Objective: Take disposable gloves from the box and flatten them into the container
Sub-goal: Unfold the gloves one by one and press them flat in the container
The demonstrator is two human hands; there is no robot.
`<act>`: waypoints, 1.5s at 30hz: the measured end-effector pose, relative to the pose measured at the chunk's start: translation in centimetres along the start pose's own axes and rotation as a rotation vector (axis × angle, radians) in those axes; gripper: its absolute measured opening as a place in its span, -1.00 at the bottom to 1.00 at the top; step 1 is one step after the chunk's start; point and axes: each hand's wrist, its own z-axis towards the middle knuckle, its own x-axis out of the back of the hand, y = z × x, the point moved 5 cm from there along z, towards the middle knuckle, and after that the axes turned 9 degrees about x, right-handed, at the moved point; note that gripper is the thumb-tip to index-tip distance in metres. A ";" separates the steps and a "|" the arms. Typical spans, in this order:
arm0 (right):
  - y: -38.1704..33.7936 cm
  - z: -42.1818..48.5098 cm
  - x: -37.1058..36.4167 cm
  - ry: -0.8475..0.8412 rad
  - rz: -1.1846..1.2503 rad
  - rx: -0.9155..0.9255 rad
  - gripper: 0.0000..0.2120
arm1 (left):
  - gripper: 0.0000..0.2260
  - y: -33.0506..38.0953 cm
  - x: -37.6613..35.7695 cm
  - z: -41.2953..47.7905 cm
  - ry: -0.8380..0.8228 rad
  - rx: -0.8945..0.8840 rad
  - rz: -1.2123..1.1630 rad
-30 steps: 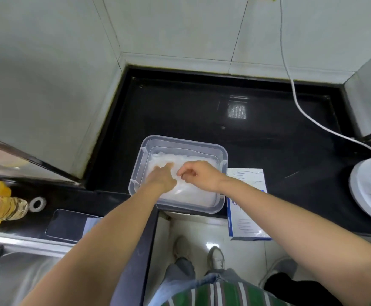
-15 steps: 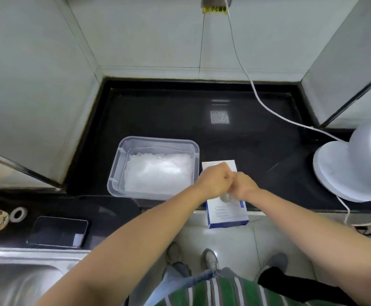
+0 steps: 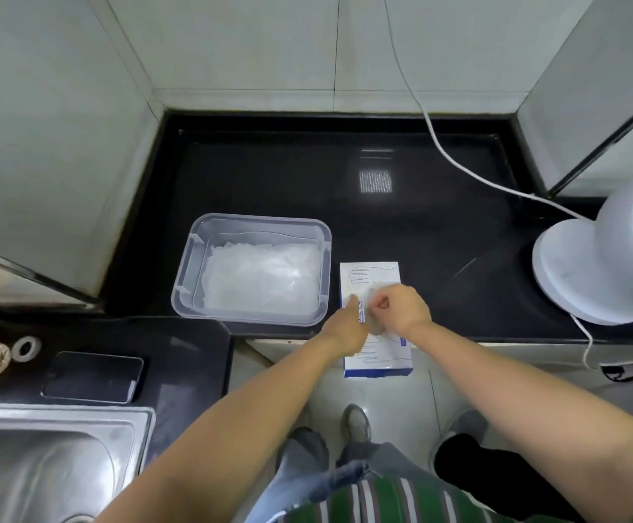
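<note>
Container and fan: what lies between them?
The box, with the left hand at it and the right hand pinching a glove, then bare counter; head view.

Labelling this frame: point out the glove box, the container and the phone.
glove box (image 3: 368, 275): head view, its printed top, far end.
container (image 3: 260, 223): head view, its far rim.
phone (image 3: 92, 377): head view, middle of its screen.

The left grip (image 3: 347, 326) and right grip (image 3: 401, 309) hide the opening of the box (image 3: 368, 275); its print is too small to read. The clear glove (image 3: 374, 296) has no outline I can follow. The fan (image 3: 586, 273) and sink (image 3: 43, 466) run partly out of view.
</note>
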 end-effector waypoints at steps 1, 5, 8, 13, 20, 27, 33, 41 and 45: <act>0.1 0.1 0.1 -0.001 0.131 -0.008 -0.77 | -0.37 0.0 0.0 0.1 -0.017 0.004 -0.027; 0.3 0.2 1.7 0.034 0.578 -0.028 -0.80 | -0.39 0.3 0.3 -0.1 -0.043 0.004 -0.080; 0.2 0.0 3.3 0.111 0.828 -0.107 -0.79 | -0.43 0.7 0.3 -0.2 -0.042 -0.005 -0.097; -0.6 0.2 6.7 0.274 1.159 -0.119 -0.80 | -0.42 0.6 0.1 0.1 -0.056 0.024 -0.143; -0.8 -0.1 6.9 0.135 1.183 -0.109 -0.79 | -0.70 3.4 3.1 -1.0 0.029 -0.118 -0.635; -4.3 -0.3 5.9 -0.041 1.023 -0.020 -0.72 | -0.70 4.1 8.6 -3.1 0.186 -0.341 -0.886; -6.8 -0.3 5.6 0.009 0.820 0.038 -0.80 | -0.84 1.2 11.2 -2.9 0.342 -0.200 -0.878; -12.5 -1.0 3.9 -0.248 0.788 0.140 -0.75 | -0.79 -2.0 13.7 -2.8 0.626 -0.109 -0.724; -13.5 -1.0 4.3 -0.281 1.010 0.038 -0.57 | -0.81 -3.5 15.6 -3.4 0.743 -0.153 -0.485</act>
